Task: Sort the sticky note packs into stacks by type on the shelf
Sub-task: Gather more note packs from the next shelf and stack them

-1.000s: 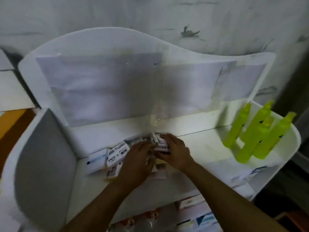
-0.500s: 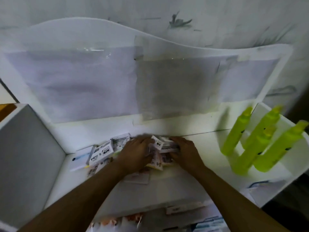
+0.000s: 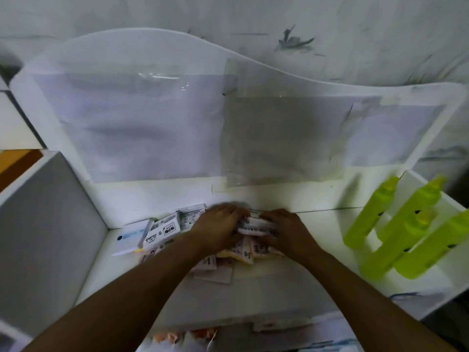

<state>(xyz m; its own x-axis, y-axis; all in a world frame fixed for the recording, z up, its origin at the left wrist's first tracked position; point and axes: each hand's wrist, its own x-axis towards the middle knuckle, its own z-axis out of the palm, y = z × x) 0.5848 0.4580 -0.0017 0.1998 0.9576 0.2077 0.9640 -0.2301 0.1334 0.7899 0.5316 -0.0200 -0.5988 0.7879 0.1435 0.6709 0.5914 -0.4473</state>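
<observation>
From my remote seat I log colours only. Shelf [image 3: 291, 295]: white, with a grey side panel [image 3: 43, 240] at the left of the frame. Back panel [image 3: 142, 59]: white, covered by pale lilac-grey sheets [image 3: 132, 128]. Wall [image 3: 330, 26] along the top: white with grey-black smudges. Sticky note packs [image 3: 162, 231] at centre: white with black print, some pale yellow and pink. Bottles [image 3: 396, 224] at the right: bright lime green. Strip [image 3: 17, 161] at the left edge: orange-brown.
</observation>
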